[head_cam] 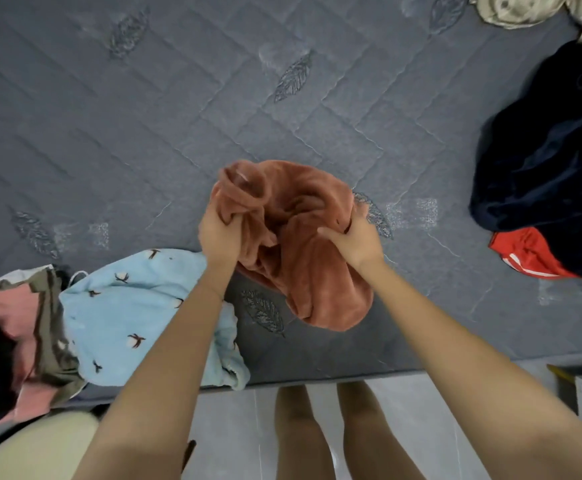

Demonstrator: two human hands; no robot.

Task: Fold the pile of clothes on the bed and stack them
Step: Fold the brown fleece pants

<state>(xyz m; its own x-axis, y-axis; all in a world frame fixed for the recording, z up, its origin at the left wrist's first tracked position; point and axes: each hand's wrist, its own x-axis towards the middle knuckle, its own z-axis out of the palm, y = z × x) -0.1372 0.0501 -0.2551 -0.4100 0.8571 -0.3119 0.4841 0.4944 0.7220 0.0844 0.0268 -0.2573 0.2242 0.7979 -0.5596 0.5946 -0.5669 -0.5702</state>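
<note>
Two hands of yours hold one rust-brown fleece garment (303,268) in the head view. Your left hand (218,235) has its fingers curled round a bunched upper edge, and your right hand (358,242) grips a fold on the other side, so the hands are apart with crumpled cloth between them. The garment is over the near part of the grey quilted bed (144,116). A light blue printed garment (126,306) lies to your left, and a navy garment (542,161) lies well apart to your right.

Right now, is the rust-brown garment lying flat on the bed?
No, the left hand and right hand grip the rust-brown garment, bunched and crumpled.
</note>
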